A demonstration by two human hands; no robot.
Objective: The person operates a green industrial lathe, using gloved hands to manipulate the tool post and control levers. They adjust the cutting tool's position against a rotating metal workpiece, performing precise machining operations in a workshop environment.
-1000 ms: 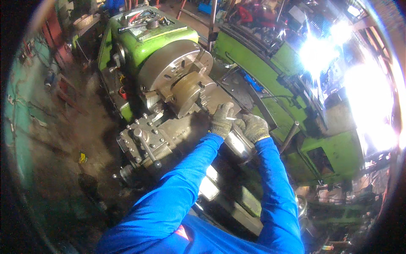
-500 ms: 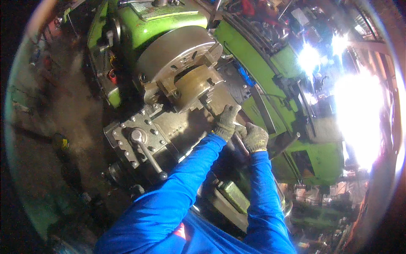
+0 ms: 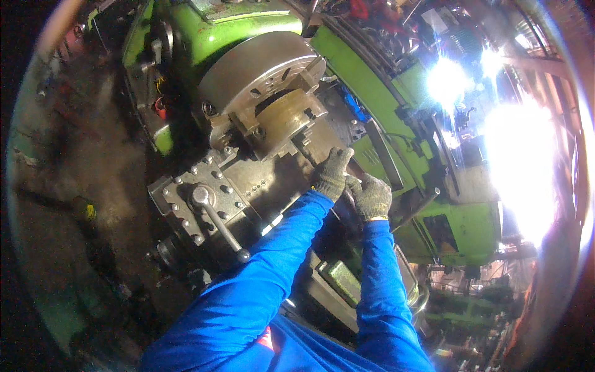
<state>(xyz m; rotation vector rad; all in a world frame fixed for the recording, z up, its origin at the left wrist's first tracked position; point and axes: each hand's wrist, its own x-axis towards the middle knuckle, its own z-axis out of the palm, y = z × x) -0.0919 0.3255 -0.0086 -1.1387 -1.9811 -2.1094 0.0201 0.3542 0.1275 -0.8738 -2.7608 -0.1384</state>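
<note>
pale slim piece [image 3: 353, 179] shows between the two gloved hands, just beyond the end of a metal cylinder [image 3: 323, 142] set in a stepped chuck [image 3: 282, 124]. the left hand [image 3: 333, 175] has its fingers bent at the piece's left end; the right hand [image 3: 374, 196] curls at the other. whether either is clamped on it i cannot tell, as the gloves hide the contact. left of them sits a square tool post [image 3: 180, 201] with a ball-ended lever [image 3: 223, 228], below a large round faceplate [image 3: 248, 68] on a green headstock [image 3: 248, 26].
</note>
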